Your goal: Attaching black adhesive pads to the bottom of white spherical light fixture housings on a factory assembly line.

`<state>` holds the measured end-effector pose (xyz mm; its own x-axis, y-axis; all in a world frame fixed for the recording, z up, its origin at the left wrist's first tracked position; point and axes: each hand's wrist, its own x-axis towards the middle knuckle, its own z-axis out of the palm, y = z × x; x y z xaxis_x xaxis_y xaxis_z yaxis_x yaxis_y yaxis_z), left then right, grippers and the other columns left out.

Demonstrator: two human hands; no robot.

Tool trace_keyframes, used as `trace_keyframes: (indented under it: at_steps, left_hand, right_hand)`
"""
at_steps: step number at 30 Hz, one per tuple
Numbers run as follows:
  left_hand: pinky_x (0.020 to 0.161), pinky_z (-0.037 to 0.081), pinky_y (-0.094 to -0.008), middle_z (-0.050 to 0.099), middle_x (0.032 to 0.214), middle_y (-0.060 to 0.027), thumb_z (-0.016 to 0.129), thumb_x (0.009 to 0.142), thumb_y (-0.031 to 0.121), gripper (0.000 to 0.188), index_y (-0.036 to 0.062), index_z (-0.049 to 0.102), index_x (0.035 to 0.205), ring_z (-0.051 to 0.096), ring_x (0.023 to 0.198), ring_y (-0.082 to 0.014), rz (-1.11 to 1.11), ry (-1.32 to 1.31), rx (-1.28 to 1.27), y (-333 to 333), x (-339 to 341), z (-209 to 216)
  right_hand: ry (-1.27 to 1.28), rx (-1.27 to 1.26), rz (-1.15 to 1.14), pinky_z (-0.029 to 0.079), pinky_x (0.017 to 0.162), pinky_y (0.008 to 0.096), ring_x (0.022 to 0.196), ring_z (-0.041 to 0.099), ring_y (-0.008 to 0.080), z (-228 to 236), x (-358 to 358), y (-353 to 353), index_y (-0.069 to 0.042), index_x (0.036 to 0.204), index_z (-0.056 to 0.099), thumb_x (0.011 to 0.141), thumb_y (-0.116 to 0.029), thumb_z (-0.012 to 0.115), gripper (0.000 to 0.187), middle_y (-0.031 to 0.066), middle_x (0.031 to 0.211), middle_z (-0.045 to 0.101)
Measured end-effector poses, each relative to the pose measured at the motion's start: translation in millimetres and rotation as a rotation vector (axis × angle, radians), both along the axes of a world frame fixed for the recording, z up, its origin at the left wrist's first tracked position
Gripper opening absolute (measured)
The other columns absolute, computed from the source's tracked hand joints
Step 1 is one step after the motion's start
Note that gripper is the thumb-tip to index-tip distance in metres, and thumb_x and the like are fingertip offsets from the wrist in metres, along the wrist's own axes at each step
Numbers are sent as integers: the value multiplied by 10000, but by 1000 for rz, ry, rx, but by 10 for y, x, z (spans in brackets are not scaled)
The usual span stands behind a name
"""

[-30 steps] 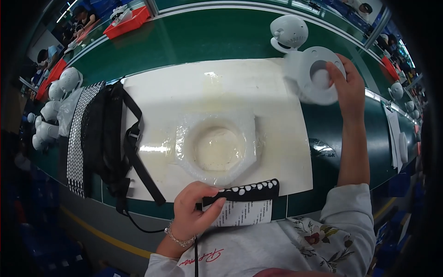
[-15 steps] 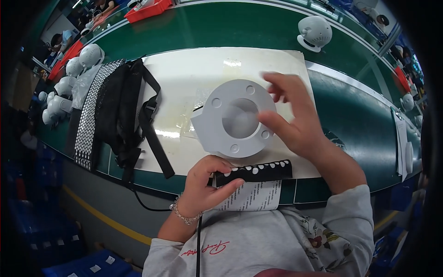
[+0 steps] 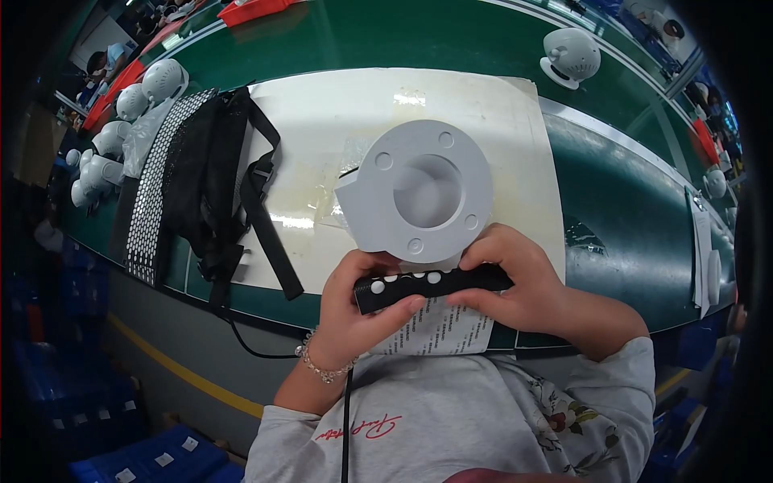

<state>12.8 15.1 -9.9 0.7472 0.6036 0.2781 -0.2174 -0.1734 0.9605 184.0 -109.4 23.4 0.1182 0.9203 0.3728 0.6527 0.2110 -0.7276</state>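
Note:
Both hands hold a folded black strip dotted with white round pads, just in front of me. My left hand grips its left end between thumb and fingers. My right hand has thumb and fingers closed on its right end. Just beyond them a light-grey plastic housing with a wide round opening lies on the cream board. Several small circles mark its ring face. Below the strip a white sheet of printed labels hangs over the table's near edge.
A black strapped bag with a perforated white panel lies left on the cream board. Several white rounded devices crowd the far left; another white device stands far right. A red tray sits at the back.
My right hand has come down from beside the housing and now grips the strip's right end. The left hand keeps hold of the strip. The view has shifted slightly.

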Motion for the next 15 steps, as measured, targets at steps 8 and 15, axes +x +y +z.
trace_keyframes:
  at_steps: [8,15]
  left_hand:
    - [565,428,-234,567,686,-69,713,616,-33,249,16,521,767,543,624,-128,-6,-22,286,42,-20,-29]
    - [560,426,-238,566,686,-74,713,607,-41,243,22,524,746,545,621,-145,7,2,264,53,-54,-49]
  right_hand:
    - [294,-127,-24,447,632,264,714,558,167,36,-28,-23,-55,911,512,658,-87,713,325,73,830,550]
    - [-121,66,175,434,728,272,833,558,147,-2,86,-18,-43,835,537,699,-13,662,187,81,899,559]
